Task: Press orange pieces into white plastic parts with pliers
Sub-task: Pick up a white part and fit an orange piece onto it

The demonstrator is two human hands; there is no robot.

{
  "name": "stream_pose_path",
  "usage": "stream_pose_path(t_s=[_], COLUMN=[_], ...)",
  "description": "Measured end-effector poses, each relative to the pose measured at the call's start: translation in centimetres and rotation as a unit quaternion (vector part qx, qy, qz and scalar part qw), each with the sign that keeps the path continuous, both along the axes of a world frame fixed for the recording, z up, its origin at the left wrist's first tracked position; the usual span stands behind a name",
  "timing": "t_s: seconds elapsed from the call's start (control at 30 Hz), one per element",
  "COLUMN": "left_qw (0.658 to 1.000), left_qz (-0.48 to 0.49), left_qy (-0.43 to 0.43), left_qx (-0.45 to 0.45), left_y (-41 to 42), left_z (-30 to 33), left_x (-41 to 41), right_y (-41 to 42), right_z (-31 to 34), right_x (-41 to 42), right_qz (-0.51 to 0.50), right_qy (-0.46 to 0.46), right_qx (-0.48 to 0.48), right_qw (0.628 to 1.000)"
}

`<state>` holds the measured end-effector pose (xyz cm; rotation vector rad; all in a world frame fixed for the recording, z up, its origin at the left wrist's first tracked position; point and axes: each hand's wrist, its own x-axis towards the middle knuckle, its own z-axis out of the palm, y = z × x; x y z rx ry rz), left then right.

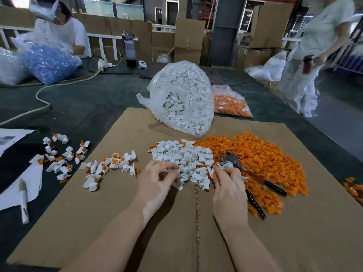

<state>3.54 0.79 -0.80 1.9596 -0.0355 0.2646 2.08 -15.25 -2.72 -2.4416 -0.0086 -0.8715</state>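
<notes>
The left hand (157,181) has its fingers curled and the fingertips pinch a small white plastic part (179,186) at the near edge of the loose heap of white plastic parts (184,158). The right hand (228,185) is also curled; its fingertips touch small white and orange pieces at the near right edge of the same heap, but I cannot tell for sure if it holds one of them. Both hands are over a flat brown cardboard sheet (117,213) that lies on the dark desk (78,103).

Just right of the right hand lie the metal pliers with red and black handles (253,175), on the wide pile of small orange plastic pieces (265,160); no hand touches the pliers. The handles point toward the person, the metal head is just beyond the right fingertips.

To the left of the left hand, scattered white parts with orange pieces inside (110,163) lie on the cardboard and on the desk. Beyond both hands stands a clear plastic bag full of white parts (184,99), and behind it, to the right, a clear bag of orange pieces (229,103)
</notes>
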Motion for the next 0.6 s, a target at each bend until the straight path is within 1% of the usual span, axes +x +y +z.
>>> stream_pose_path(t_s=[0.1,0.17,0.23,0.37,0.43,0.5,0.6], left_qw=[1.0,1.0,1.0,0.999,0.999,0.999,0.997], left_qz=[-0.012,-0.01,-0.012,-0.008,-0.002,-0.003,-0.016], left_qy=[0.018,0.02,0.017,-0.006,-0.011,0.005,0.033], left_qx=[-0.004,-0.019,-0.014,-0.042,-0.035,-0.049,-0.072], left_y=[-1.2,-1.8,-2.5,-3.2,-3.2,-2.9,-2.6], left_z=[-0.1,-0.4,-0.8,-1.0,-0.9,-1.0,-1.0], left_x=[0.0,0.0,0.0,-0.2,-0.2,-0.2,-0.2], right_y=[-0.1,-0.2,-0.3,-0.6,-0.7,-0.7,-0.5], right_z=[0.4,0.7,0.9,0.9,0.8,0.7,0.8], right_x=[-0.3,-0.4,-0.5,-0.4,-0.3,-0.3,-0.3], right_qz=[0.045,0.074,0.097,0.115,0.124,0.136,0.148], right_qy=[-0.006,0.012,0.036,0.028,0.026,0.033,0.041], right_qx=[0.026,0.061,0.093,0.115,0.143,0.175,0.194], right_qw=[0.999,0.995,0.99,0.986,0.982,0.975,0.969])
